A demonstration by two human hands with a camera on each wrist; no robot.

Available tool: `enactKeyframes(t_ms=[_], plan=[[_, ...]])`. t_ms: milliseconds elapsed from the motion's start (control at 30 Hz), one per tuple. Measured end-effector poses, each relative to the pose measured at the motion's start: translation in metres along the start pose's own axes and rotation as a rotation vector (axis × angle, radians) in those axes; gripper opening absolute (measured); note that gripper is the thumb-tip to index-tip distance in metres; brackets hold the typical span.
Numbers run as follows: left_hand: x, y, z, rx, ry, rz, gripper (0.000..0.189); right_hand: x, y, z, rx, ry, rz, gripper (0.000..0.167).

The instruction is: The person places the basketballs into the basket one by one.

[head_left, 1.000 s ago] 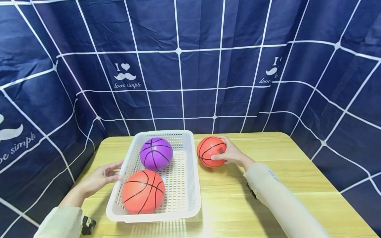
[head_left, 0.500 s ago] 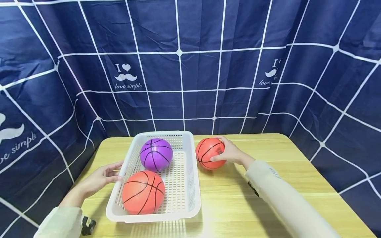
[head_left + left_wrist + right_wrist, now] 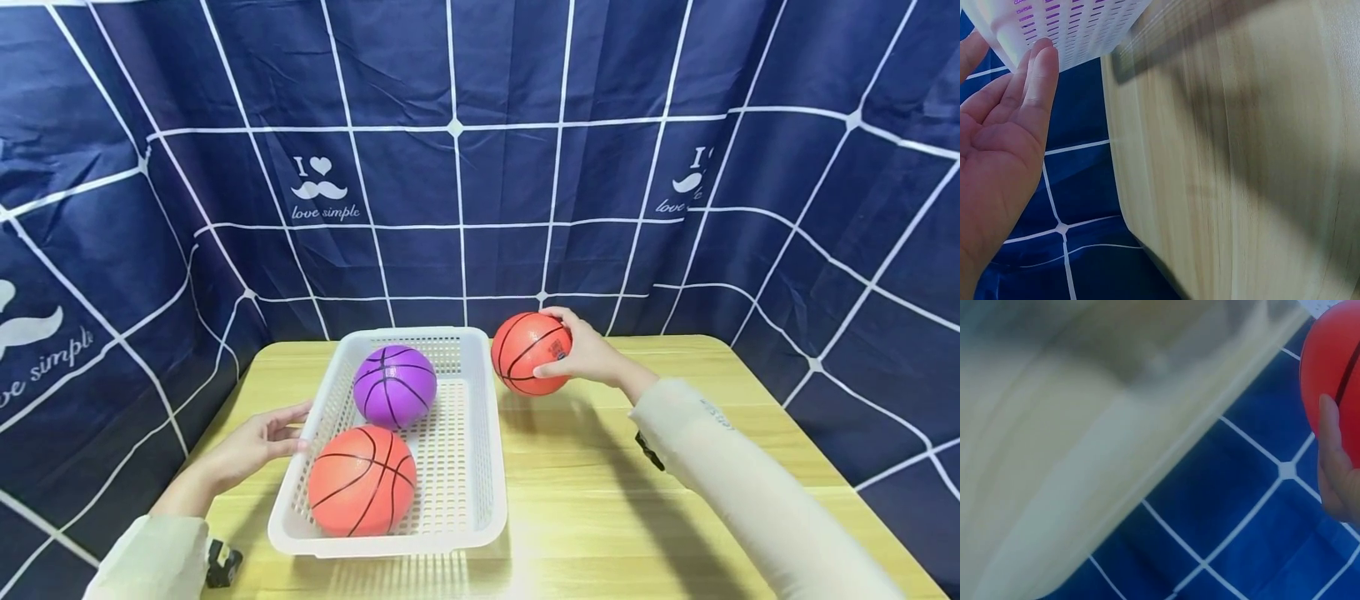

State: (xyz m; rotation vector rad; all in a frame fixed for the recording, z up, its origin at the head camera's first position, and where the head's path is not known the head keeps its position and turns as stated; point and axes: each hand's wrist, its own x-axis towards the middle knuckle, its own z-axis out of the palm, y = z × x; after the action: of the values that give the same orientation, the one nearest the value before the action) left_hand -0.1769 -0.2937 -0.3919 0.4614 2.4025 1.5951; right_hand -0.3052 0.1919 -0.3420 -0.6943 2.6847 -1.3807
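Note:
A small red basketball (image 3: 531,354) is gripped from its right side by my right hand (image 3: 588,354), held above the table close to the basket's right rim. In the right wrist view, the thumb (image 3: 1330,428) lies along the red ball (image 3: 1350,369). A white perforated plastic basket (image 3: 491,467) holds a purple basketball (image 3: 394,387) towards the back and a larger orange basketball (image 3: 362,482) at front left. My left hand (image 3: 251,446) rests against the basket's left side. Its fairly straight fingers touch the outer wall (image 3: 1072,28) in the left wrist view.
The wooden table (image 3: 600,517) has rounded far corners. A navy curtain (image 3: 502,175) with white grid lines surrounds its back and sides. The basket's right half shows its bare slotted floor (image 3: 447,450).
My right hand has raised the red basketball off the table, upward and slightly away. The left hand, the basket and the two balls in it stay in place.

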Motion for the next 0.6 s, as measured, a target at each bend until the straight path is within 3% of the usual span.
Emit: enactKeyframes(t_ms=[267, 600], plan=[[0.001, 0.0, 0.0, 0.001, -0.001, -0.005, 0.068, 0.006, -0.028, 0.0, 0.037, -0.039, -0.071, 0.088], [0.001, 0.0, 0.001, 0.007, 0.02, -0.019, 0.068, 0.006, -0.052, 0.027, 0.081, -0.144, -0.192, 0.088]])
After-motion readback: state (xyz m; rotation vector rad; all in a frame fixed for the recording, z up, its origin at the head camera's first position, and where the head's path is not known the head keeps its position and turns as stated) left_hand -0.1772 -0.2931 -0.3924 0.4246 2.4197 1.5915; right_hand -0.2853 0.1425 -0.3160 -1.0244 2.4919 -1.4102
